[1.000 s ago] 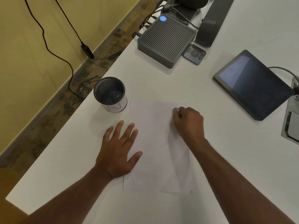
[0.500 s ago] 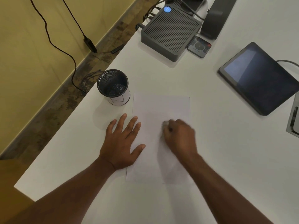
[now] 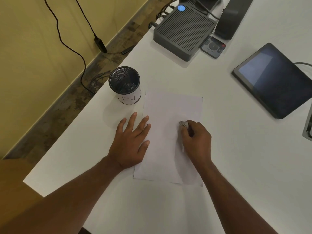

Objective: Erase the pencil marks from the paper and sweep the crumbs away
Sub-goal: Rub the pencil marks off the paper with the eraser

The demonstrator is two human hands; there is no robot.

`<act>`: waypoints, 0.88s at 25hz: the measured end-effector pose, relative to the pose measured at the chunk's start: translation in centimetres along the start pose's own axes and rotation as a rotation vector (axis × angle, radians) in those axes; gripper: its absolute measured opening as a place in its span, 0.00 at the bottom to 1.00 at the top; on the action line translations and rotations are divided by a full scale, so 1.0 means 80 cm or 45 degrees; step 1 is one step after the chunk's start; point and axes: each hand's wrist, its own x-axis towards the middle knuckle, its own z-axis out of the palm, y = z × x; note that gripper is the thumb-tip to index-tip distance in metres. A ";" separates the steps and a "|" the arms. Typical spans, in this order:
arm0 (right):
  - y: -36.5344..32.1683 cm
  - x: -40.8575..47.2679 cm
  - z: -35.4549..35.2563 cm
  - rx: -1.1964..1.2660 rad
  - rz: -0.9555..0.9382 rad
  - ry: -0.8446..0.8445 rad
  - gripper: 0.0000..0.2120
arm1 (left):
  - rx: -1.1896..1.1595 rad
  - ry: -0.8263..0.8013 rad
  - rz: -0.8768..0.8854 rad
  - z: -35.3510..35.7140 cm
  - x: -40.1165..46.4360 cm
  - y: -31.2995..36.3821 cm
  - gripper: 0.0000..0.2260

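Near the surface's left edge, the flat left hand (image 3: 130,142) still pins the paper (image 3: 170,115) while the right hand's (image 3: 196,141) fingers, pinching the eraser (image 3: 183,124), have slid back toward mid-sheet; no writing is legible.

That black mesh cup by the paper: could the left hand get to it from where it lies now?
Probably yes. The left hand lies flat at the paper's left edge, and the mesh cup stands just beyond its fingertips with only bare table between. Letting go would free the paper, though.

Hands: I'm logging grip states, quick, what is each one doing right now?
Left hand: open, fingers flat, pressing the paper's left edge.
Right hand: closed around an eraser, its tip on the paper.
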 end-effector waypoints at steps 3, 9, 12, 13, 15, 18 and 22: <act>-0.013 -0.002 0.002 -0.114 -0.078 0.006 0.16 | 0.086 -0.019 -0.098 0.003 -0.003 0.020 0.27; -0.014 -0.023 0.016 -0.363 -0.427 -0.161 0.08 | 0.140 -0.058 -0.127 0.006 -0.010 0.029 0.32; -0.023 -0.009 0.010 -0.392 -0.275 -0.003 0.10 | 0.155 -0.075 -0.139 0.005 -0.009 0.032 0.31; -0.035 -0.029 0.021 -0.408 -0.363 -0.121 0.10 | 0.166 -0.081 -0.136 0.005 -0.009 0.033 0.31; -0.036 -0.058 0.032 -0.401 -0.598 -0.294 0.08 | 0.196 -0.096 -0.127 0.005 -0.011 0.033 0.31; -0.016 0.003 0.004 -0.446 -0.359 -0.054 0.12 | 0.199 -0.097 -0.141 0.005 -0.009 0.033 0.31; -0.042 -0.040 0.024 -0.444 -0.513 -0.243 0.09 | 0.202 -0.120 -0.143 0.004 -0.009 0.034 0.31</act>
